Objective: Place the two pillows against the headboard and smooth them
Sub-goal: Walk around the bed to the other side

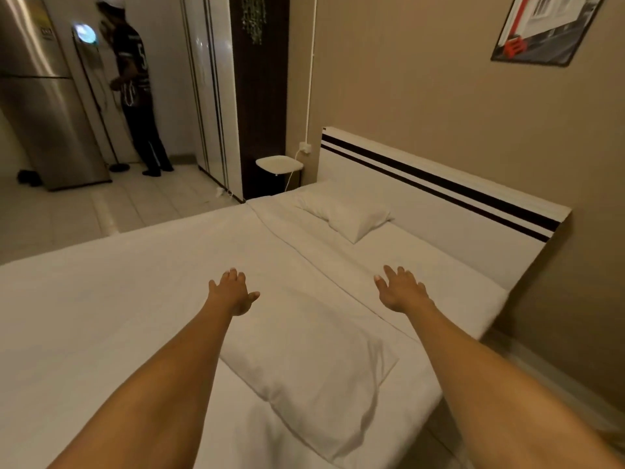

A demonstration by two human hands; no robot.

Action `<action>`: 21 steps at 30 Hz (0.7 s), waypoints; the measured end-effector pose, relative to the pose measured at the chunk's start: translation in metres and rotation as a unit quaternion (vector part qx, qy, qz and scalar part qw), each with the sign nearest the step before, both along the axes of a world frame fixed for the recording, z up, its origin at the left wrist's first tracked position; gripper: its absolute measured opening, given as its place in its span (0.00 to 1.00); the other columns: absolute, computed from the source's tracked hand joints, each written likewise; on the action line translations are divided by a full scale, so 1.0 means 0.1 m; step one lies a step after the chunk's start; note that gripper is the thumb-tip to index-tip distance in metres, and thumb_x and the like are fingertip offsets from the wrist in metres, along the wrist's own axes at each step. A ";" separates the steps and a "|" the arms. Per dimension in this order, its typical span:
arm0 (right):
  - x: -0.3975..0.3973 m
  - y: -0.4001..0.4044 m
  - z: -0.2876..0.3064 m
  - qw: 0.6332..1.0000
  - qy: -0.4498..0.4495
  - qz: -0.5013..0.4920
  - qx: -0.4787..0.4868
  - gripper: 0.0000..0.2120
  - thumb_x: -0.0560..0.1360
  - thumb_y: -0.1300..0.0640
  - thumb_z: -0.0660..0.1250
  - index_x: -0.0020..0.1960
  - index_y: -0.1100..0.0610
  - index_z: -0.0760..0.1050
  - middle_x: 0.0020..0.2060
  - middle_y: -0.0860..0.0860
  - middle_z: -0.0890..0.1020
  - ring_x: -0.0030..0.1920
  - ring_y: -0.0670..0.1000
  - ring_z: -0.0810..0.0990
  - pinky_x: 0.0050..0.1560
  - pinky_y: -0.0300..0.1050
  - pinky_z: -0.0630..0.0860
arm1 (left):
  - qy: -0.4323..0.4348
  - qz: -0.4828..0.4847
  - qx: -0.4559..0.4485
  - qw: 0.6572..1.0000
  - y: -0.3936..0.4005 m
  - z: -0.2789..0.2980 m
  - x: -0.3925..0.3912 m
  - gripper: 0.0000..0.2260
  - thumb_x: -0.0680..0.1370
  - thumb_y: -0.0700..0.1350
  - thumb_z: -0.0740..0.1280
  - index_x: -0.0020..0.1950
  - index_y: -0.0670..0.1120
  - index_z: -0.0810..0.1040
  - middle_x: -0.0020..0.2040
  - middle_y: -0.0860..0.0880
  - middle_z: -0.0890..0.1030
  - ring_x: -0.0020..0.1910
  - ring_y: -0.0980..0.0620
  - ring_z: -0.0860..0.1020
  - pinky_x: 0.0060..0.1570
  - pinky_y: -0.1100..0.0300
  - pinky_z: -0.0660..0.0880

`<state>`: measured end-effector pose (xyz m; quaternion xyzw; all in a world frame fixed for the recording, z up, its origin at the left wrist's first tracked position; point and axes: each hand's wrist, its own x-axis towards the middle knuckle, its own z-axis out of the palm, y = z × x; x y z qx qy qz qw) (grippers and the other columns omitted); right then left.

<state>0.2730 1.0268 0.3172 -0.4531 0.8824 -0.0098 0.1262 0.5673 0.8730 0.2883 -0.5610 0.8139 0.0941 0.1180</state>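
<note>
Fingers (233,277) spread wide on both my hands, holding nothing.
Near pillow (304,360) lies flat by the bed's (101,299) near edge, between my left hand (233,292) and right hand (400,289); far pillow (345,214) rests at the far corner, against the headboard (439,211).

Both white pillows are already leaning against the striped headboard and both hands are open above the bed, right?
Not quite. In the head view only the far white pillow sits by the white black-striped headboard; the near white pillow lies flat between the arms. Left hand and right hand are open.
</note>
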 end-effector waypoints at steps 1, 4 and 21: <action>-0.05 -0.13 -0.02 1.000 -0.003 0.008 -0.003 0.29 0.82 0.42 0.42 0.79 0.53 0.48 0.79 0.57 0.51 0.78 0.59 0.50 0.75 0.60 0.51 | 0.001 0.006 -0.002 1.000 -0.09 0.00 -0.05 0.33 0.82 0.59 0.50 0.80 0.42 0.46 0.81 0.43 0.44 0.80 0.45 0.46 0.77 0.43 0.49; -0.22 -0.49 -0.11 1.000 -0.007 0.025 0.010 0.29 0.82 0.41 0.42 0.80 0.53 0.48 0.79 0.57 0.51 0.78 0.59 0.50 0.75 0.60 0.51 | 0.006 0.024 0.009 1.000 -0.27 -0.02 -0.16 0.33 0.82 0.59 0.51 0.80 0.42 0.46 0.81 0.43 0.44 0.80 0.45 0.45 0.76 0.43 0.48; -1.07 -2.42 -1.39 0.952 -0.033 0.279 0.119 0.29 0.82 0.42 0.43 0.79 0.53 0.48 0.79 0.57 0.53 0.78 0.59 0.52 0.75 0.60 0.53 | 0.006 0.295 0.122 0.948 -0.51 -1.31 -0.71 0.33 0.82 0.59 0.51 0.80 0.42 0.47 0.81 0.43 0.45 0.80 0.45 0.47 0.76 0.43 0.49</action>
